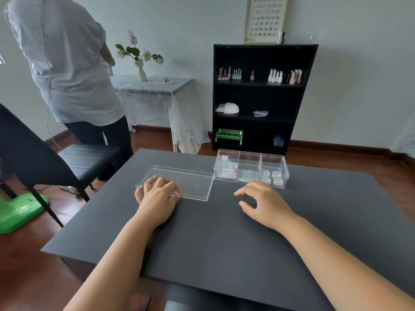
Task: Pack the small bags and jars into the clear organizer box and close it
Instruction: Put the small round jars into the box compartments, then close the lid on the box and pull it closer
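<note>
A clear organizer box (pixel 251 153) with three compartments stands open at the far side of the dark table. Small bags lie in its left and middle compartments, and several small round jars (pixel 276 178) sit in the right one. Its clear lid (pixel 193 182) lies flat on the table to the left of the box. My left hand (pixel 158 196) rests on the lid's near left corner, fingers curled over its edge. My right hand (pixel 262 204) hovers just in front of the box, fingers spread, holding nothing.
The dark grey table (pixel 213 239) ends close behind the box. A person in a white shirt (pixel 67 63) stands at the back left beside a black chair (pixel 87 158). A black shelf (pixel 262 97) with bottles stands behind the table. A green object (pixel 20 209) sits on the floor at left.
</note>
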Available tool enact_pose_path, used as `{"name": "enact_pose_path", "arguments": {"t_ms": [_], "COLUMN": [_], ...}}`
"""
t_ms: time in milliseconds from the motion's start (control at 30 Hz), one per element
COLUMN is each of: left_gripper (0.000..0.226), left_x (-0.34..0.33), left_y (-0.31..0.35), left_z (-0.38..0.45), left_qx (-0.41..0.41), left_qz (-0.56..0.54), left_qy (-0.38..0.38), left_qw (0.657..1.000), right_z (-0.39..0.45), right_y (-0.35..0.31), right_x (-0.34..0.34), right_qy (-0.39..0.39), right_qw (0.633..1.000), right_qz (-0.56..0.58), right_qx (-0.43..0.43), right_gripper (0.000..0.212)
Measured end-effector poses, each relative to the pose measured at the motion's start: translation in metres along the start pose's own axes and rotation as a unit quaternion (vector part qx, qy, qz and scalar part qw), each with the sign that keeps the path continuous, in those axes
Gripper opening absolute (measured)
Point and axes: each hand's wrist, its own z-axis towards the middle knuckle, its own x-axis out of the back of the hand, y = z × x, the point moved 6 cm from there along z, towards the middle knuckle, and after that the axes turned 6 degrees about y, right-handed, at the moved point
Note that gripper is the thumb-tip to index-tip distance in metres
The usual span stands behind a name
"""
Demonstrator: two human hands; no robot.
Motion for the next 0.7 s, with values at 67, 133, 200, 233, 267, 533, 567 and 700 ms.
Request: {"name": "enact_pose_path", "arguments": {"t_ms": [67,133,200,233,267,533,567,700], "left_gripper": [0.009,0.008,0.008,0.008,0.008,0.009,0.009,0.01], "left_x": [0.01,0.021,0.032,0.036,0.039,0.048,0.046,0.037], "left_y": [0.005,0.013,0.023,0.028,0.033,0.065,0.066,0.067], "left_z": [-0.013,-0.024,-0.031,-0.033,-0.035,-0.034,-0.033,-0.027], "left_qx": [-0.037,-0.066,-0.089,-0.098,-0.106,-0.164,-0.165,-0.154], "left_qz": [-0.012,-0.039,-0.058,-0.063,-0.069,-0.128,-0.135,-0.151], "left_qy": [-0.003,0.003,0.003,0.0,-0.003,0.043,0.054,0.064], "left_qw": [0.999,0.997,0.994,0.993,0.992,0.977,0.976,0.974], "right_z": [-0.001,0.001,0.003,0.004,0.004,-0.008,-0.009,-0.016], "right_y": [-0.008,-0.016,-0.022,-0.024,-0.026,-0.013,-0.011,-0.005], "right_x": [-0.013,-0.022,-0.027,-0.027,-0.027,0.001,0.006,0.027], "right_qy": [-0.017,-0.023,-0.017,-0.01,0.001,0.144,0.163,0.231], "right_qw": [1.0,0.999,0.999,0.999,0.998,0.978,0.975,0.96], "right_qz": [0.013,0.022,0.035,0.044,0.054,0.151,0.149,0.16], "right_qx": [0.008,0.015,0.024,0.027,0.027,-0.003,-0.005,-0.011], "right_gripper": [0.039,0.05,0.053,0.05,0.044,0.02,0.021,0.023]}}
